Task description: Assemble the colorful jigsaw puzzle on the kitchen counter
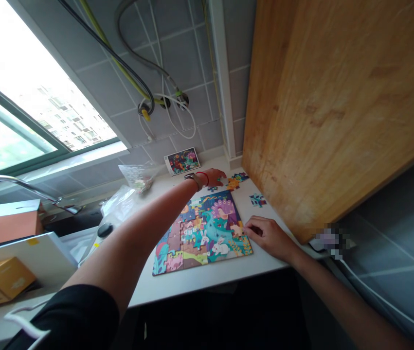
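Note:
A colourful jigsaw puzzle (212, 226), mostly filled with rabbits and other animals, lies on the white counter. My left hand (215, 177) reaches across beyond its far edge, fingers stretched and spread over loose pieces. A small teal piece (212, 188) lies just below that hand, and an orange piece (233, 183) is to its right. At the puzzle's right edge, my right hand (270, 236) is closed, thumb and forefinger pinched at a peach-coloured puzzle piece (236, 230) over the picture. A dark teal piece (257, 200) rests farther up on the right.
A picture card (182, 161) leans at the back wall. Clear plastic bags (134, 182) sit left of the puzzle, near a sink and faucet (27, 184). A large wooden board (334, 97) stands along the right. Boxes (4, 282) are at far left; hoses hang above.

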### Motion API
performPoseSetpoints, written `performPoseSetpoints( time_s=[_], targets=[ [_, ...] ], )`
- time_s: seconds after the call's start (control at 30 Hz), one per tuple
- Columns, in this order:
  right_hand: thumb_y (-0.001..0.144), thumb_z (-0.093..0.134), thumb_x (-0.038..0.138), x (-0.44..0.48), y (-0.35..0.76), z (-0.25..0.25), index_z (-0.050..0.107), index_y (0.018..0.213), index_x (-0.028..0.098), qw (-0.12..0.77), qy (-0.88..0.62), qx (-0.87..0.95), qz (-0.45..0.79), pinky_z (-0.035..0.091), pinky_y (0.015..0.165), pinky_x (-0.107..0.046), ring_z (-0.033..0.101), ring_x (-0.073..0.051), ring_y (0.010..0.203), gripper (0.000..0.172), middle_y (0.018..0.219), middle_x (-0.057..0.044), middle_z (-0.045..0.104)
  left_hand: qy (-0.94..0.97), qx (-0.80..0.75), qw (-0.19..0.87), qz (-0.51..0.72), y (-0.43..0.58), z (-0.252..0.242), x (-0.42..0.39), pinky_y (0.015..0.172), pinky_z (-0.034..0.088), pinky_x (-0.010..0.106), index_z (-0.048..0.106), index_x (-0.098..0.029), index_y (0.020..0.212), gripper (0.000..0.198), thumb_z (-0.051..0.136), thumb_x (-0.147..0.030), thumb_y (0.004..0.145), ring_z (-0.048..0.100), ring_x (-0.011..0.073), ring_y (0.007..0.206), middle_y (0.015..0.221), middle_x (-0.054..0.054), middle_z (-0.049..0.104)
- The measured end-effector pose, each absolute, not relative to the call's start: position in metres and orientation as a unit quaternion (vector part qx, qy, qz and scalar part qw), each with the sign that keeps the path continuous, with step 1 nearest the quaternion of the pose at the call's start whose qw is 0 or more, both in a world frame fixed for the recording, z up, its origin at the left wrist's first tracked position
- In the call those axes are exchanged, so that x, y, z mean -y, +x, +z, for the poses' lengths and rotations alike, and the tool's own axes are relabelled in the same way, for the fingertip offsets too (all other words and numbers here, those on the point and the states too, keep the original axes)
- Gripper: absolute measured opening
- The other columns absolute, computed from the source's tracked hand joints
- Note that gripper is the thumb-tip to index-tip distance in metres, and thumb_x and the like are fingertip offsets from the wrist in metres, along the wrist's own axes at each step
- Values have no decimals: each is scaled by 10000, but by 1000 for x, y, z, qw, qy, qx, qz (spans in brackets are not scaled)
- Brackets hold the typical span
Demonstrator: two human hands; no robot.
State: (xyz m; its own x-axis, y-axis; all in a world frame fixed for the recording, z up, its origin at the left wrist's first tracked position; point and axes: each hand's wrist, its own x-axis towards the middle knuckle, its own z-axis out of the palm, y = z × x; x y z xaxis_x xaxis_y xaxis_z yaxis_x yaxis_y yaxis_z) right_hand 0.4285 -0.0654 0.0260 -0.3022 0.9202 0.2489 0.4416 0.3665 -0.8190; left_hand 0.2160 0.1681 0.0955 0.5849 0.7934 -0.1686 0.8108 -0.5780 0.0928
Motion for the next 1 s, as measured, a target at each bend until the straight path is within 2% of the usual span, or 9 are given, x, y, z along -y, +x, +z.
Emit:
performPoseSetpoints(
  time_s=[0.1, 0.2, 0.33, 0.43, 0.53, 0.63, 0.83, 0.93, 1.0],
  targets=[
    [962, 611, 377, 65, 429, 24, 711, 761, 236, 371, -458, 739, 326, 454, 597, -289, 613, -177, 652, 265, 759, -19, 695, 892, -436, 88, -79, 241, 94, -169, 1070, 490, 243, 709, -284, 1335, 420, 721, -280, 915, 686, 200, 1221, 1317, 15, 743],
    [961, 611, 368, 65, 429, 24, 711, 766, 237, 372, -456, 739, 327, 456, 602, -291, 616, -178, 656, 255, 758, -18, 692, 886, -449, 85, -83, 261, 94, -167, 1081, 489, 272, 665, -251, 1393, 463, 676, -408, 958, 661, 227, 1277, 1402, 59, 698],
    [956, 608, 355, 65, 428, 26, 705, 759, 238, 372, -459, 738, 327, 454, 604, -296, 608, -177, 644, 249, 753, -15, 692, 863, -494, 70, -73, 282, 90, -156, 1039, 531, 374, 703, -186, 1313, 579, 700, -597, 905, 653, 333, 1275, 1404, 161, 670],
    [961, 593, 341, 65, 428, 26, 706, 766, 231, 370, -462, 735, 330, 456, 620, -296, 608, -173, 647, 251, 771, -19, 698, 850, -519, 65, -54, 293, 84, -147, 1016, 542, 411, 742, -168, 1222, 505, 699, -569, 918, 658, 358, 1256, 1357, 179, 683],
    [971, 589, 349, 65, 428, 26, 709, 778, 220, 363, -463, 737, 333, 451, 630, -290, 608, -170, 661, 261, 778, -24, 696, 838, -540, 68, -30, 297, 82, -145, 988, 552, 404, 758, -174, 1174, 448, 742, -524, 896, 674, 353, 1226, 1324, 167, 697],
    [980, 583, 347, 65, 428, 26, 709, 786, 207, 353, -466, 739, 335, 446, 642, -286, 605, -166, 672, 271, 793, -31, 697, 829, -554, 78, -4, 290, 85, -150, 951, 565, 374, 753, -196, 1176, 491, 809, -537, 828, 697, 328, 1173, 1294, 138, 713],
    [987, 577, 358, 65, 429, 26, 702, 790, 206, 348, -465, 744, 329, 443, 656, -285, 605, -165, 683, 278, 795, -31, 695, 835, -540, 83, 67, 248, 109, -140, 943, 556, 327, 696, -199, 1204, 509, 814, -527, 832, 698, 264, 1130, 1245, 94, 724],
    [984, 578, 370, 65, 429, 27, 703, 789, 210, 349, -460, 747, 329, 447, 648, -287, 610, -171, 685, 282, 783, -32, 690, 840, -529, 84, 90, 220, 116, -111, 893, 556, 332, 686, -198, 1158, 535, 807, -598, 824, 710, 263, 1054, 1157, 86, 737],
    [988, 572, 385, 65, 429, 28, 707, 790, 210, 348, -460, 747, 331, 453, 640, -290, 617, -176, 690, 297, 786, -39, 694, 846, -517, 93, 93, 205, 113, -82, 853, 555, 338, 691, -210, 1059, 531, 817, -651, 792, 714, 254, 978, 1065, 65, 742]
  ],
)
